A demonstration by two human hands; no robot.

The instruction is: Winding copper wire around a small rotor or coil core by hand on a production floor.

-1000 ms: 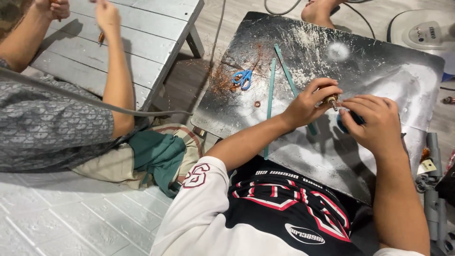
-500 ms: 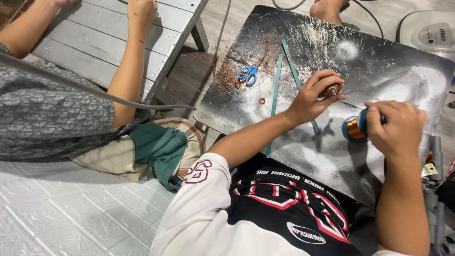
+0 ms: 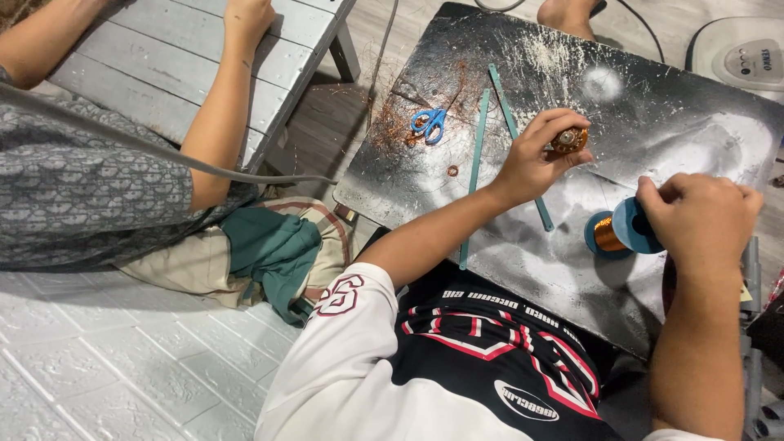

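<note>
Although the right hand (image 3: 701,216) filled the lower right of the view, its palm side was turned away, so how the fingers met the blue-flanged spool of copper wire (image 3: 618,231) could not be made out; only the back of the hand and bent knuckles showed, closed around the spool's near end. That spool lay on its side just left of this hand, low over the dark, scuffed metal-topped desk (image 3: 686,122). Any wire running between the two hands was too thin to tell.

Farther left and up, the left hand (image 3: 535,159) was raised with its forearm stretched across the desk, fingers curled narrow and pinching a small round copper-wound coil (image 3: 569,140) at their tips. Under its wrist passed two long teal strips (image 3: 476,163). Beyond them lay small blue-handled scissors (image 3: 429,122) among loose copper strands. A bare foot at the desk's far edge was cut off by the frame. Well to the left, another person's arm (image 3: 220,106) rested on a grey slatted bench (image 3: 163,49).
</note>
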